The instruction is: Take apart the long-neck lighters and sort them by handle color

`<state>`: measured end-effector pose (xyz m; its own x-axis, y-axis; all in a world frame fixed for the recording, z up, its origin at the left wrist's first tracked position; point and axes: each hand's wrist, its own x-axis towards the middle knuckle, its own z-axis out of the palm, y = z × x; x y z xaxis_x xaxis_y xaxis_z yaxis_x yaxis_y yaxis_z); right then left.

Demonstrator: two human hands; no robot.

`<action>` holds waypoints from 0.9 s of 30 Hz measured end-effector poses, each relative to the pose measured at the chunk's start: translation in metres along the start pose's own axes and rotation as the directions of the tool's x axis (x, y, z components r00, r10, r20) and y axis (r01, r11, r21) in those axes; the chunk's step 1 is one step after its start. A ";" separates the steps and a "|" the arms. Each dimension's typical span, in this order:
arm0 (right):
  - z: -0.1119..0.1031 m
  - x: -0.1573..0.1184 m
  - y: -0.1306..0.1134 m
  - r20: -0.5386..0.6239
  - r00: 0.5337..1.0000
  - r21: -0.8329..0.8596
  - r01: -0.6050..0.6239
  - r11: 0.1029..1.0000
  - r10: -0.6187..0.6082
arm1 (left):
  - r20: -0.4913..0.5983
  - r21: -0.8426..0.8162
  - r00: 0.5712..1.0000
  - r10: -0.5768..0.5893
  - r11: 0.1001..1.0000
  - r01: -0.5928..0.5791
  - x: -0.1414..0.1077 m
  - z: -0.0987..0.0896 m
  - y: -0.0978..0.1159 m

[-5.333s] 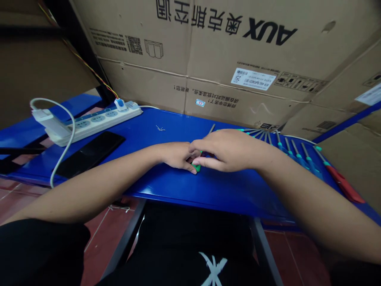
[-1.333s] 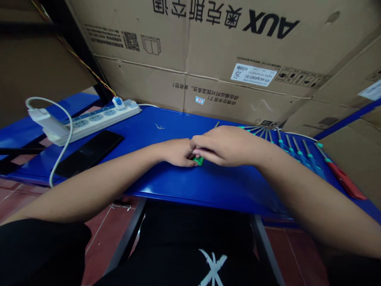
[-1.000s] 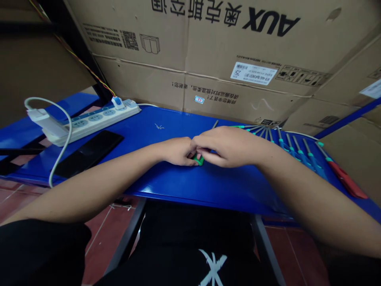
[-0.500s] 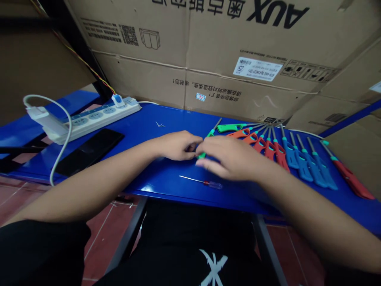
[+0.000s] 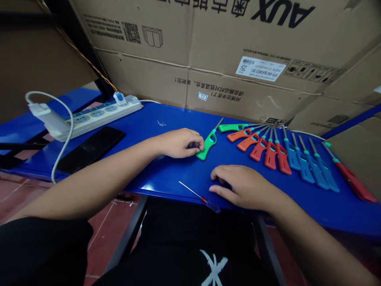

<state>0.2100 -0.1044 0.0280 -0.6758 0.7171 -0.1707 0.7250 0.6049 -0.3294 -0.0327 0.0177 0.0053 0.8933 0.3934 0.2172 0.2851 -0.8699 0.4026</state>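
Note:
My left hand [image 5: 180, 143] rests loosely curled on the blue metal table [image 5: 169, 123], its fingertips at the grip of a green utility lighter [image 5: 207, 145]. That lighter lies tilted, its thin metal nozzle pointing up and away. My right hand [image 5: 241, 186] lies spread near the table's front edge. Its thumb is close to a thin screwdriver [image 5: 205, 200] with a clear red-tinted handle. To the right, several long lighters in green, orange, red [image 5: 270, 156] and blue [image 5: 303, 171] lie fanned out, nozzles converging at the back.
A white power strip [image 5: 89, 117] with a plugged-in white cable and a black phone [image 5: 92, 149] lie at the table's left. Flattened AUX cardboard [image 5: 238, 67] stands along the back edge. A small wire scrap [image 5: 161, 123] lies mid-table. Red floor tiles show below.
My hands have moved apart, the right one drawing back toward the front edge. The green lighter, once hidden under them, now lies uncovered. The view has tilted, showing the whole fan of lighters.

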 end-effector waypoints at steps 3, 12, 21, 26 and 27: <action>0.004 0.000 -0.016 0.055 0.998 0.010 0.027 1.000 -0.027 | -0.002 0.001 1.000 -0.004 1.000 0.004 -0.001 -0.002 0.000; -0.025 0.005 0.004 -0.035 0.989 0.084 0.144 0.986 -0.141 | 0.039 -0.027 0.996 0.082 0.996 -0.081 0.001 0.010 -0.008; -0.083 0.021 0.045 -0.412 0.905 0.394 0.066 0.917 0.112 | 0.061 -0.084 0.997 0.050 0.995 -0.045 0.003 0.010 -0.007; -0.066 0.036 0.043 -0.554 0.826 0.279 0.064 0.958 0.106 | 0.039 -0.083 0.998 0.057 0.995 -0.054 0.004 0.012 -0.004; -0.063 0.039 0.042 -0.548 0.834 0.220 0.065 0.973 0.068 | 0.037 -0.084 0.997 0.062 0.995 -0.059 0.004 0.013 -0.003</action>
<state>0.2225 -0.0297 0.0658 -0.4410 0.8289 0.3443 0.6327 0.5592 -0.5357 -0.0256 0.0181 -0.0068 0.9215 0.3273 0.2089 0.2017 -0.8632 0.4628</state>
